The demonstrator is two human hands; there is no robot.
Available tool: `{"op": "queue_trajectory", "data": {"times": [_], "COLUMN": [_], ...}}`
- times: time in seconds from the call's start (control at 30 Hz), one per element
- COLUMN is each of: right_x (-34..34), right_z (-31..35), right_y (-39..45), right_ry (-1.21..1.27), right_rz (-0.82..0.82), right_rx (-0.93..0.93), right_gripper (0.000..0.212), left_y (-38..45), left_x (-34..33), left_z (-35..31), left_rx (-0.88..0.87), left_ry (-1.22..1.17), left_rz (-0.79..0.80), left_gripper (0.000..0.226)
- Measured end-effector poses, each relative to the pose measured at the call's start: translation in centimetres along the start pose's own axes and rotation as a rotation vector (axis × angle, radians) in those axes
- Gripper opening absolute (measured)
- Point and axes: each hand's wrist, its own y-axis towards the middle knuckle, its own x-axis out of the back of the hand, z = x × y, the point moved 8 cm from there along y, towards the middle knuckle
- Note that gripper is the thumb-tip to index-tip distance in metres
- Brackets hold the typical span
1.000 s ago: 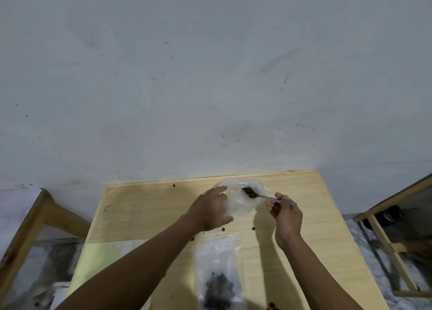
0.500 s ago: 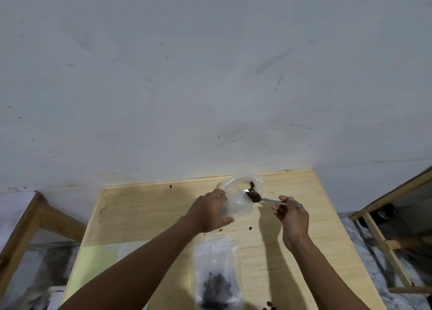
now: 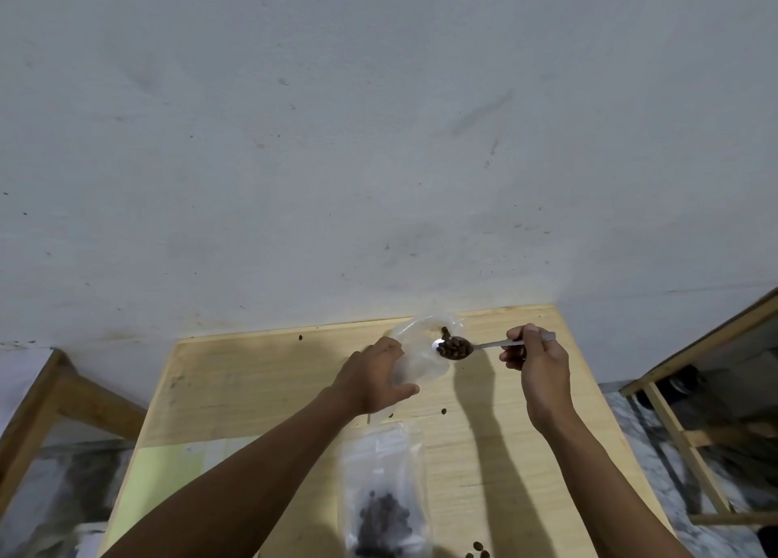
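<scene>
Beans (image 3: 454,348) are riding out on the spoon (image 3: 490,344) our right hand (image 3: 543,364) is pinching, leaving the bag (image 3: 416,359) our left hand (image 3: 372,378) is gripping.

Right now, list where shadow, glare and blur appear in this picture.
Head view: the right hand and arm cast a dark shadow across the table; a glint sits on the bowl of the spoon; the near bag of coffee beans at the bottom edge looks soft; the wide lens splays the table's sides.

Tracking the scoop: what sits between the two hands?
Head view: the spoon, heaped with dark beans, at the mouth of the clear bag held by the left hand; the right hand pinches its handle.
</scene>
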Motion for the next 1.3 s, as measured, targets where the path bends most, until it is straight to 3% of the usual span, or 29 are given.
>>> {"op": "queue_trajectory", "data": {"times": [0.17,0.37,0.47,0.67,0.93,1.13,1.3], "right_x": [-1.9,-4.6,-3.1,0.2,-3.9,-4.4,-5.2], "right_z": [0.9,1.4,2.1,-1.8,-7.7,-10.4,-10.9], "right_y": [-1.1,-2.5,-1.3,1.1,-0.1,-0.4,-0.4], "right_ry": [-0.126,-0.329,-0.216,0.098,0.283,0.377,0.479], "right_rz": [0.12,0.435,0.304,-0.093,-0.209,-0.33,-0.408], "right_rx": [0.065,0.229,0.215,-0.049,-0.426,-0.63,-0.665], "right_gripper": [0.031,0.02,0.023,0.026,0.015,0.027,0.029], "left_y": [-0.2,0.0,-0.1,0.6,2.9,2.0,-0.3], "left_x": [0.0,-0.3,-0.2,-0.6,-0.3,-0.3,-1.3], "left_z": [-0.3,-0.3,-0.2,0.2,-1.4,-1.6,-1.1], "left_rx": [-0.023,-0.072,-0.105,-0.153,-0.191,-0.298,-0.404], "left_ry": [0.016,0.057,0.05,0.072,0.157,0.1,0.041], "left_rz": [-0.003,-0.018,-0.028,0.11,0.309,0.163,0.035], "left_gripper": [0.068,0.068,0.066,0.062,0.059,0.054,0.058]}}
